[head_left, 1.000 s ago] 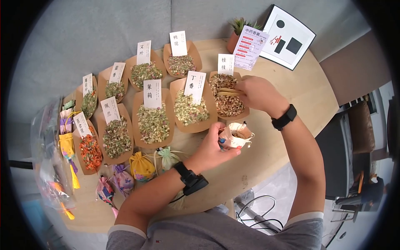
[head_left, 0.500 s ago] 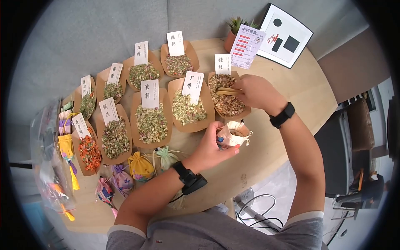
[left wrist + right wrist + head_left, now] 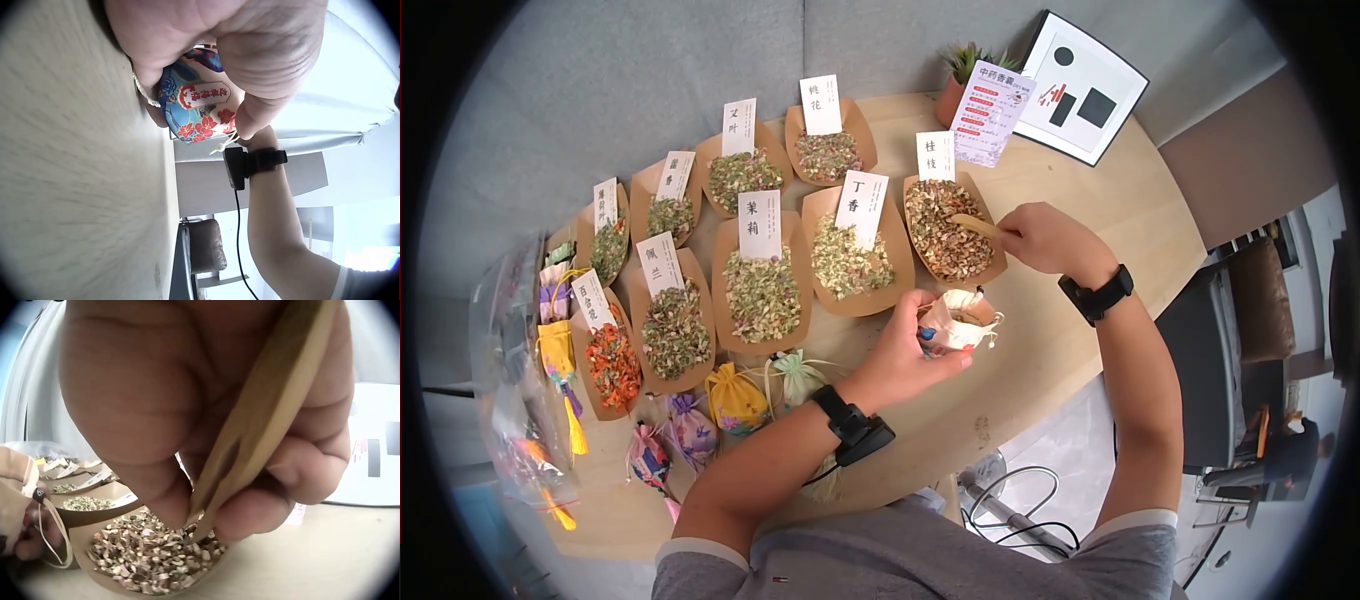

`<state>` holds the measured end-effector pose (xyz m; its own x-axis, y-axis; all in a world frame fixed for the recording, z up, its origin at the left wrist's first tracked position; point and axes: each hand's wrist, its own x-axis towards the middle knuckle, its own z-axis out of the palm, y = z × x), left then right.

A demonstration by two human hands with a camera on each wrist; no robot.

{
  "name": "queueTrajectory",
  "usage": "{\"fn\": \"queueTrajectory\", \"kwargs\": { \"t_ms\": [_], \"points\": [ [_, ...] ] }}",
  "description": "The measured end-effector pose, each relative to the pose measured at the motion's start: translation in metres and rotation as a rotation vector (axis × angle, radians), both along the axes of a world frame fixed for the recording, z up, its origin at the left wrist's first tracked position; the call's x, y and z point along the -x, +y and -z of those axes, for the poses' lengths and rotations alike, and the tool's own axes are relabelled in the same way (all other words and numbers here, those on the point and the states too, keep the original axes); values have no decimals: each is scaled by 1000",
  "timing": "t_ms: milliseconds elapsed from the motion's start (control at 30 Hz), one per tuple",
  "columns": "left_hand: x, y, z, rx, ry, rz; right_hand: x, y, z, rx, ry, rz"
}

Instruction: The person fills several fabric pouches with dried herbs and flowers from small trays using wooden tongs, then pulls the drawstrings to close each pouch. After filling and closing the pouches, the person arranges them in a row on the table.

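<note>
My left hand [image 3: 900,352] holds a small cream drawstring pouch [image 3: 942,322] by its side, with its mouth open upward. Blue and red flowers and a printed label on the pouch [image 3: 203,94] show in the left wrist view. Wooden tongs [image 3: 977,227] are pinched between the thumb and fingers of my right hand [image 3: 1055,240]. Their tips reach into brown chopped twig pieces [image 3: 948,250] in a kraft paper tray [image 3: 990,212] at the right of the rows. In the right wrist view the tongs [image 3: 262,394] slant down over the pieces.
Several more paper trays of dried herbs, each with a white label card, stand left, including a tray [image 3: 812,230] beside this one. Filled pouches [image 3: 738,398] lie in front. A potted plant [image 3: 970,70], a purple card [image 3: 992,115] and a framed picture [image 3: 1090,95] stand behind.
My right hand has shifted right and slightly down, and the tongs have turned, their tips still over the twig pieces. The left hand and pouch stay nearly in place.
</note>
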<state>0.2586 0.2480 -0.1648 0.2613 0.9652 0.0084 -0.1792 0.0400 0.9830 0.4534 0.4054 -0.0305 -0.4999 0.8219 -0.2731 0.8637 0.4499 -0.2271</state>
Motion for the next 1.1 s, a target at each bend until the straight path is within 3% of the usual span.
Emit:
{"fn": "queueTrajectory", "kwargs": {
  "t_ms": [267,333,767,933,1100],
  "points": [
    [1,-1,-5,55,9,50,-3,-16,10,-96,27,-157],
    [-2,-1,-1,5,-42,-16,-5,-17,21,-152,2,-188],
    [1,0,-4,48,-10,51,0,-29,25,-339,59,-126],
    [-1,-3,-7,12,-37,-15,-7,-36,6,-328,179,-83],
    [-2,0,6,-46,1,-31,-15,-67,-51,-204,265,-47]
  ]
}}
